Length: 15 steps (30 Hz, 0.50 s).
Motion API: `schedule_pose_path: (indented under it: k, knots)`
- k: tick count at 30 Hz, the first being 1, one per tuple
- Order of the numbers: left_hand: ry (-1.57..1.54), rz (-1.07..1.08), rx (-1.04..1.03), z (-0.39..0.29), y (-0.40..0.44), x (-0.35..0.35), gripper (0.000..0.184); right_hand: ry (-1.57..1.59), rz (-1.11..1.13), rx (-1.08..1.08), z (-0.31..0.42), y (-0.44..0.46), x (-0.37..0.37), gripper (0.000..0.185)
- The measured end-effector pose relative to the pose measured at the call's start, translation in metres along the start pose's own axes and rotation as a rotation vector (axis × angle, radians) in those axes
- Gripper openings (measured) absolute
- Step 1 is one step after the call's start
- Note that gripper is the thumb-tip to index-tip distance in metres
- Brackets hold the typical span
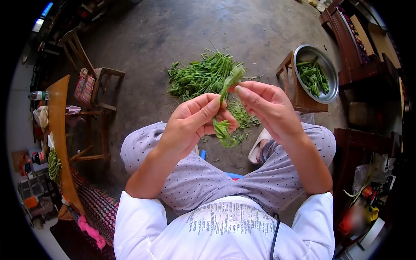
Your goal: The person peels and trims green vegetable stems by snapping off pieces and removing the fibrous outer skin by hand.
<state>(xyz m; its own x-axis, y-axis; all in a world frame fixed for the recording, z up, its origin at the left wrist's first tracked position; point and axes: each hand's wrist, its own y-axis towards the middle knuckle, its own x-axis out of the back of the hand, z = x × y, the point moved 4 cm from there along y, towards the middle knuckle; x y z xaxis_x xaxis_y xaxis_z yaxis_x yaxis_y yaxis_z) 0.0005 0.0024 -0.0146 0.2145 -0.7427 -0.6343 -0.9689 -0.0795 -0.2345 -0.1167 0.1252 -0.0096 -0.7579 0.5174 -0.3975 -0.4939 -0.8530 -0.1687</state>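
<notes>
A leafy green shoot (223,93) is held up in front of my lap, a pale leaf at its top and curled leaves hanging at its lower end. My left hand (197,115) is closed round its stem, thumb against the fingers. Right beside the upper stem, just under the top leaf, my right hand (268,106) pinches with thumb and forefinger; its fingertips partly cover the spot they grip. Behind the hands, a heap of green shoots (203,73) lies on the floor. Nearer me is a smaller pile of thin green scraps (242,115).
At the right, a metal basin (331,93) with green stems in it rests on a wooden stool (299,99). A wooden chair (102,80) and a table edge (65,143) stand at the left. Dark wooden furniture (359,65) lines the right side.
</notes>
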Motion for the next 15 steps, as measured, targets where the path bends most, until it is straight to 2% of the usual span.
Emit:
schedule_pose_path:
  k: [7, 13, 15]
  knots:
    - [0.015, 0.021, 0.060, 0.006, 0.002, -0.004, 0.022, 0.161, 0.058, -0.041, -0.008, 0.002, -0.002, 0.021]
    - [-0.172, 0.052, 0.118, 0.006, 0.002, -0.001, 0.021, 0.209, 0.007, 0.026, -0.001, -0.001, 0.008, 0.018]
    - [-0.258, 0.137, 0.144, 0.008, 0.002, 0.003, 0.022, 0.285, 0.013, 0.045, 0.004, -0.001, 0.014, 0.018]
